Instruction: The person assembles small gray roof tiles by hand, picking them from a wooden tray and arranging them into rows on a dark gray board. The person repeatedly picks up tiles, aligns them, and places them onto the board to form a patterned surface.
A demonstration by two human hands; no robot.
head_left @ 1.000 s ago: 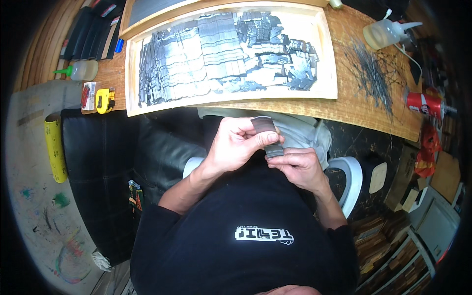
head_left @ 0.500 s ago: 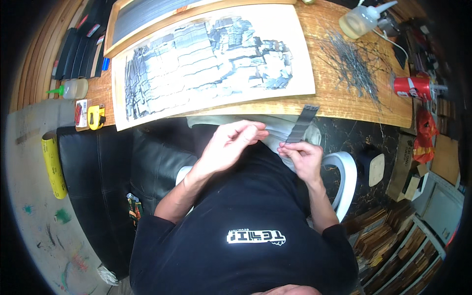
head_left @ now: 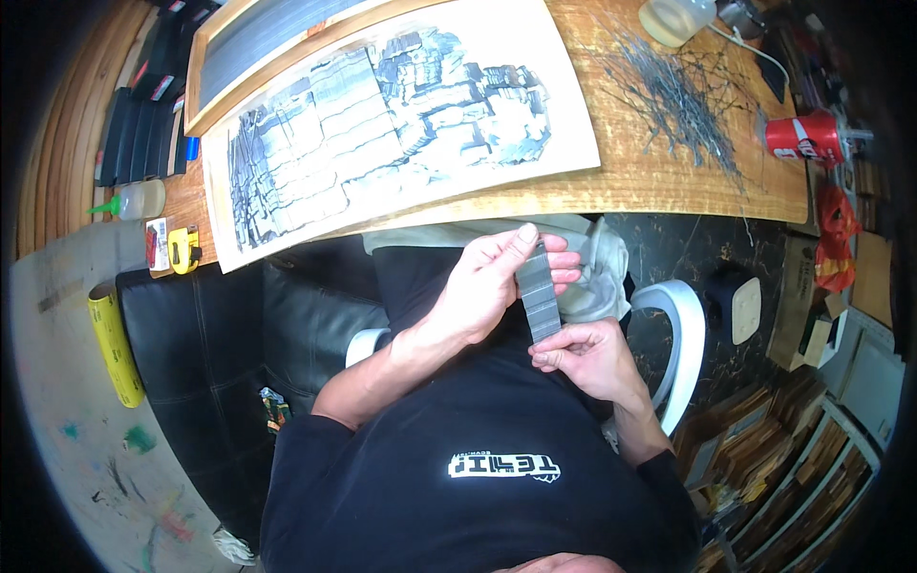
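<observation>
A narrow strip in banded dark and light grey slants between my two hands, below the table's front edge. My right hand pinches its lower end between thumb and fingers. My left hand has hold of the upper part, its fingers behind the strip and its thumb by the top end. Past my hands, a white sheet lies on the wooden table, covered with black, grey and white torn-looking pieces in rows.
A wood-framed grey panel overlaps the sheet's far side. Thin dark twigs or shavings are heaped at right, near a squeeze bottle and a red can. At left are a green-tipped bottle and a yellow tape measure.
My right hand has brought the strip down and nearer my body. My left hand has moved right and now holds the strip's upper part. The view has shifted slightly.
</observation>
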